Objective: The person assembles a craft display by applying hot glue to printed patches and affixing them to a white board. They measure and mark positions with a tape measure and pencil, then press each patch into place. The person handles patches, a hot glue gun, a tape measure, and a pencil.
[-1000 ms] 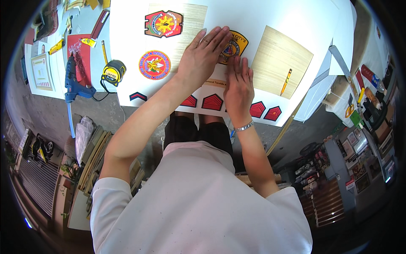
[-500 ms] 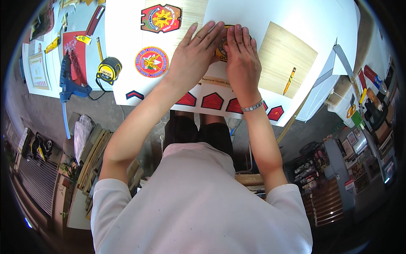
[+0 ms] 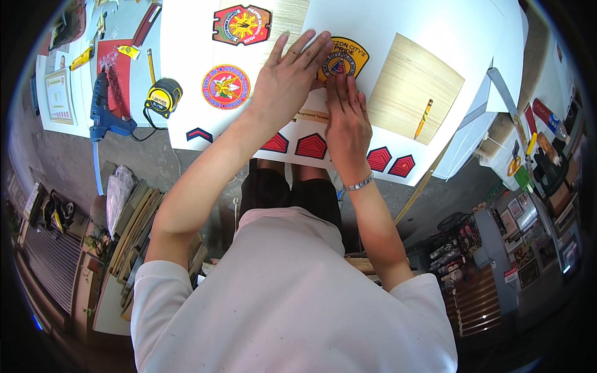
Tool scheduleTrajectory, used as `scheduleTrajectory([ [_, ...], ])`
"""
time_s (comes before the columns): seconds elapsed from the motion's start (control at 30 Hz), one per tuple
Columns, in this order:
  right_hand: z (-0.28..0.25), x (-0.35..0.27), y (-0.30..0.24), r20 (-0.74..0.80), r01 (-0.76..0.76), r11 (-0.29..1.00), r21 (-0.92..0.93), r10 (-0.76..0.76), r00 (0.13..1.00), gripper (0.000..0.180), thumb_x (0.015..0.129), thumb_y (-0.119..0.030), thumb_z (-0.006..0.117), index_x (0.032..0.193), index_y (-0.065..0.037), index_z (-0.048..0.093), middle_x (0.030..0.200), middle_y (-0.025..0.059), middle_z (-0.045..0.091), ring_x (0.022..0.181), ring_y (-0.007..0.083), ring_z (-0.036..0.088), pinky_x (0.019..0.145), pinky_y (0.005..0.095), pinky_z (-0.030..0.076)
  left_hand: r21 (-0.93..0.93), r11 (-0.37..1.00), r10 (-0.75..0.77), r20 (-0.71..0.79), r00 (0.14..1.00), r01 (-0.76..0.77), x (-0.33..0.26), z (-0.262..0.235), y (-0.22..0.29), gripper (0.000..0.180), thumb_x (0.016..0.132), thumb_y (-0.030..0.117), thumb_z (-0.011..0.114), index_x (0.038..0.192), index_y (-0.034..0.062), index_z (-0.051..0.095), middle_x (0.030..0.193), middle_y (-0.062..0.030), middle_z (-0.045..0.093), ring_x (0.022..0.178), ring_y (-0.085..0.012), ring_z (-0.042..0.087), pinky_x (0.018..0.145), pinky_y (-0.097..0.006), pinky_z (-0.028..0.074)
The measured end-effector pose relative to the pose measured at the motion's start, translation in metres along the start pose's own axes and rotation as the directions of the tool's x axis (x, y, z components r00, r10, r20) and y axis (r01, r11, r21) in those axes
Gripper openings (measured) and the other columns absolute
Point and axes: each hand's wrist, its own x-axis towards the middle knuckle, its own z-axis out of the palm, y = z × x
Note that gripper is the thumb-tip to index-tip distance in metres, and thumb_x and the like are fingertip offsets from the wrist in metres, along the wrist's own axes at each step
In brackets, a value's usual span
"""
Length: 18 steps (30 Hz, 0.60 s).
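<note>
A black-and-yellow embroidered patch (image 3: 348,55) lies on the white board (image 3: 460,28). Spread flat beside its left edge, my left hand (image 3: 289,78) covers part of that side with its fingertips. My right hand (image 3: 346,121) rests with straight fingers on the patch's lower edge. Under and near the right hand is a narrow name strip (image 3: 318,116), partly covered. Left of my hands lie a red shield-shaped patch (image 3: 242,25) and a round red patch (image 3: 224,87). Red chevron patches (image 3: 311,147) line the board's near edge, some partly hidden by my arms.
At left are a yellow tape measure (image 3: 163,97), a blue glue gun (image 3: 106,115) and a red sheet (image 3: 118,68). On the right, a pencil (image 3: 424,119) lies on a wood-grain panel (image 3: 423,81). A metal square (image 3: 500,81) and hand tools lie beyond it.
My right hand has slid down toward me, baring the upper part of the black-and-yellow patch. My left hand stays nearly in place.
</note>
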Motion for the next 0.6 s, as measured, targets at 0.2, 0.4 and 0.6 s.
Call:
scheduleTrajectory([
  [0.2, -0.017, 0.009, 0.010, -0.051, 0.027, 0.998, 0.055, -0.024, 0.998, 0.047, 0.102, -0.013, 0.059, 0.148, -0.005, 0.055, 0.154, 0.0135, 0.054, 0.146, 0.0324, 0.048, 0.119, 0.0483, 0.039, -0.148, 0.989, 0.005, -0.087, 0.996, -0.018, 0.001, 0.004, -0.008, 0.079, 0.092, 0.042, 0.070, 0.160, 0.0190, 0.040, 0.167, 0.0013, 0.037, 0.153, -0.0203, 0.036, 0.125, -0.049, 0.031],
  [0.4, -0.001, 0.046, 0.025, -0.220, -0.033, 0.995, -0.090, 0.012, 0.975, 0.048, 0.105, -0.020, 0.060, 0.149, -0.004, 0.054, 0.157, 0.0149, 0.051, 0.146, 0.0404, 0.046, 0.118, 0.0526, 0.038, -0.257, 0.964, -0.112, -0.149, 0.982, 0.071, -0.010, 0.007, 0.000, 0.082, 0.087, 0.039, 0.077, 0.159, 0.0211, 0.042, 0.166, -0.0006, 0.040, 0.153, -0.0222, 0.037, 0.125, -0.050, 0.031],
  [0.6, 0.013, 0.060, 0.016, -0.219, 0.033, 0.995, -0.091, -0.052, 0.974, 0.048, 0.103, -0.017, 0.060, 0.150, -0.007, 0.054, 0.158, 0.0123, 0.050, 0.150, 0.0381, 0.041, 0.120, 0.0529, 0.036, -0.322, 0.944, -0.131, -0.149, 0.980, 0.078, -0.009, 0.008, -0.004, 0.085, 0.086, 0.038, 0.078, 0.160, 0.0194, 0.041, 0.163, -0.0018, 0.044, 0.152, -0.0223, 0.039, 0.125, -0.049, 0.031],
])
